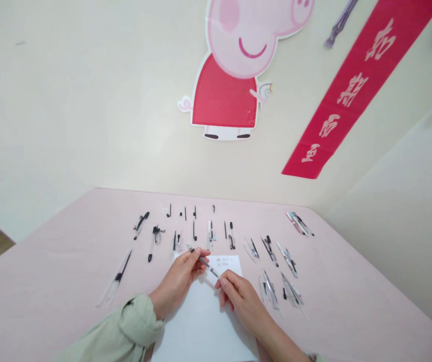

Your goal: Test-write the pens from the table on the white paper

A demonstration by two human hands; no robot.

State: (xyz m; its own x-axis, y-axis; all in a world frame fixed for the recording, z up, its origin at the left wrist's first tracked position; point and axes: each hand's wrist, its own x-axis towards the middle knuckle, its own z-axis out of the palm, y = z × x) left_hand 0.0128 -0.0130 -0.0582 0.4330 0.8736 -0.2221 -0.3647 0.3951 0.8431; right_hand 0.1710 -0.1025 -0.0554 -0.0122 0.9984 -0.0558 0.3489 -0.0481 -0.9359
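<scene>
Both my hands hold one slim pen [204, 262] over a white sheet of paper [204, 322] on the pink table [50, 281]. My left hand [180, 281] pinches the pen's upper end with closed fingers. My right hand [238, 296] pinches its lower end, fingers curled. The pen slants from upper left to lower right above a few handwritten marks [223, 261] at the paper's top.
Several pens and loose pen parts lie in rows beyond the paper [193, 229], to its right [276, 281] and at the far right [299, 223]. A long clear pen [116, 279] lies to the left. A cartoon pig cut-out [238, 65] and a red banner [351, 90] hang on the wall.
</scene>
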